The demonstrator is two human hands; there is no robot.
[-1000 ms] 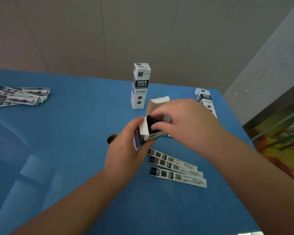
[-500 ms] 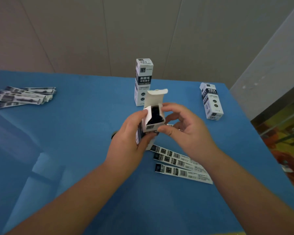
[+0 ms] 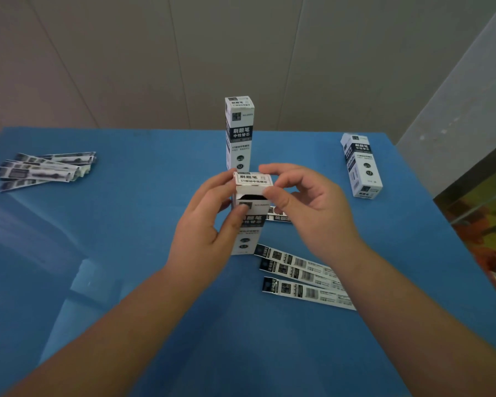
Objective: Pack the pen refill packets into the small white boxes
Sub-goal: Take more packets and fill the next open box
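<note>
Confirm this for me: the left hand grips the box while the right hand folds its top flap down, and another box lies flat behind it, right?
Not quite. In the head view, the box behind stands upright, not flat. The rest holds: the left hand grips the held box and the right hand folds the top flap down.

Held white printed box (image 3: 248, 222): your matt cardboard.
Long black-and-white refill packets (image 3: 304, 277): slightly glossy film before you.
Blue tabletop (image 3: 126, 253): smooth, with a soft sheen.

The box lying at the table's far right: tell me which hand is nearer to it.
Right. The right hand is at centre, pinching the held box's flap, apart from the lying box; the left hand is further left.
</note>
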